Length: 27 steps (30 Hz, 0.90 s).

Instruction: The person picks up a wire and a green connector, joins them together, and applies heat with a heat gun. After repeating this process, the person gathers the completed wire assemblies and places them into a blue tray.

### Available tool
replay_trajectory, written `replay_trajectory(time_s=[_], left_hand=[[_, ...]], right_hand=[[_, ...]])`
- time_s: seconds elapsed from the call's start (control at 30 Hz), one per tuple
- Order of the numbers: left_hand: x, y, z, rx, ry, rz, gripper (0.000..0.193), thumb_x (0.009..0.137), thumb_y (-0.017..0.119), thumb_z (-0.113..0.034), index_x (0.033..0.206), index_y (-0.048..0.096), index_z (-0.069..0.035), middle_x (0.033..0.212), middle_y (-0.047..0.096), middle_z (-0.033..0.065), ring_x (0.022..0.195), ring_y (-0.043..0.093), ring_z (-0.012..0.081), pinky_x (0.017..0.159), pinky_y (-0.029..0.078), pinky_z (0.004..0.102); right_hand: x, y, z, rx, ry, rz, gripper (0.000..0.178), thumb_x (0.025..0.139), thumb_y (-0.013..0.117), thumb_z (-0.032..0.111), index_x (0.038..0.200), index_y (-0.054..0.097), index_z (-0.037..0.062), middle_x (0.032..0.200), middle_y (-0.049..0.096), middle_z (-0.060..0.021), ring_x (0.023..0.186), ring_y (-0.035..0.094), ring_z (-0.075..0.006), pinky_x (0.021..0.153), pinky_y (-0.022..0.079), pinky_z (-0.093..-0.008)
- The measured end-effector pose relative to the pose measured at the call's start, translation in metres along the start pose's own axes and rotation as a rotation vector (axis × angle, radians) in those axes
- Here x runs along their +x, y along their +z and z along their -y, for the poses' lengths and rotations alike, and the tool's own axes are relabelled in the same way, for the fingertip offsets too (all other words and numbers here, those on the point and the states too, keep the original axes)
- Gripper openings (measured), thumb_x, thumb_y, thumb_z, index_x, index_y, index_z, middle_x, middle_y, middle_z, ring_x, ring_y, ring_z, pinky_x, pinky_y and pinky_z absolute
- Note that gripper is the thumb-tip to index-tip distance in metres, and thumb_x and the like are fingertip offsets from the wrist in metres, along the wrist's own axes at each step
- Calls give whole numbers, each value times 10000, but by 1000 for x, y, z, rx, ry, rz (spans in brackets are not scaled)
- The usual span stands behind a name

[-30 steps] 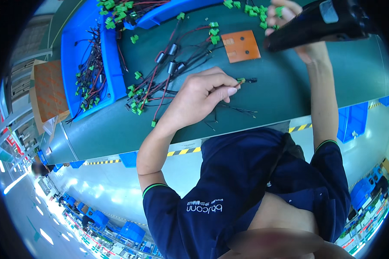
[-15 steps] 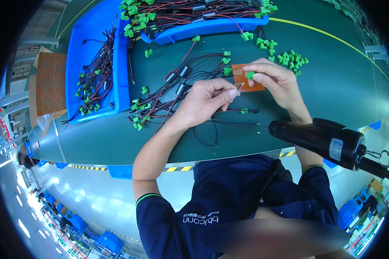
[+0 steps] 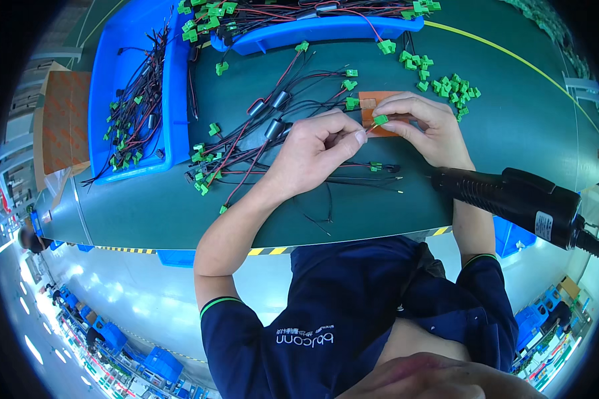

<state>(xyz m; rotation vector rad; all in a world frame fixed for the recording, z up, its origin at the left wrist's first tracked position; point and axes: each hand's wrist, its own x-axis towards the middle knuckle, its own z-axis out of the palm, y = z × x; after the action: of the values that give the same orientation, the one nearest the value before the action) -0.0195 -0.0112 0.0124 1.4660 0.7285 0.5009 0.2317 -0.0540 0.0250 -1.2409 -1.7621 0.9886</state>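
My right hand [image 3: 427, 128] pinches a small green terminal connector [image 3: 380, 120] between thumb and fingertips. Just left of it, my left hand [image 3: 318, 149] has thumb and forefinger closed on a thin wire [image 3: 371, 130], whose end meets the connector; whether it sits inside, I cannot tell. Beneath the fingertips lies an orange-brown block [image 3: 373, 100] on the green table. Beside and under my left hand are wire harnesses [image 3: 263, 126] with red and black leads, black cylinders and green connectors.
A blue bin [image 3: 181, 133] with harnesses stands at the left, another blue bin [image 3: 319, 34] at the back. Loose green connectors [image 3: 456, 90] lie at the back right. A black cylindrical power tool [image 3: 506, 199] hangs over my right forearm. A cardboard box [image 3: 66, 120] stands far left.
The wire in my left hand and the green connector in my right have come together; a gap separated them before. The view has shifted slightly.
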Motion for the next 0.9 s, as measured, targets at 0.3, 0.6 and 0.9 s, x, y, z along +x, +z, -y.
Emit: replay_trajectory(time_s=[0.3, 0.6, 0.9], left_hand=[[0, 1, -1, 23, -12, -29, 149, 1039, 672, -124, 1047, 711, 19, 922, 616, -4, 765, 508, 45, 676, 421, 232], [1, 4, -2, 30, 15, -41, 157, 1028, 687, -135, 1037, 713, 19, 876, 590, -9, 717, 469, 53, 648, 397, 244], [2, 3, -7, 51, -15, -18, 170, 1025, 693, -153, 1030, 718, 15, 838, 560, -7, 685, 434, 59, 622, 369, 258]], right_hand=[[1, -2, 9, 26, 87, 8, 311, 934, 729, -2, 1239, 737, 56, 1103, 732, -101, 969, 717, -218, 863, 579, -314], [1, 2, -2, -207, -108, 4, 247, 909, 753, 36, 1156, 742, 42, 1059, 702, -109, 956, 716, -268, 833, 585, -340], [2, 4, -1, -226, -159, 3, 260, 874, 773, 15, 1132, 740, 27, 1063, 695, -106, 977, 710, -281, 828, 582, -355]])
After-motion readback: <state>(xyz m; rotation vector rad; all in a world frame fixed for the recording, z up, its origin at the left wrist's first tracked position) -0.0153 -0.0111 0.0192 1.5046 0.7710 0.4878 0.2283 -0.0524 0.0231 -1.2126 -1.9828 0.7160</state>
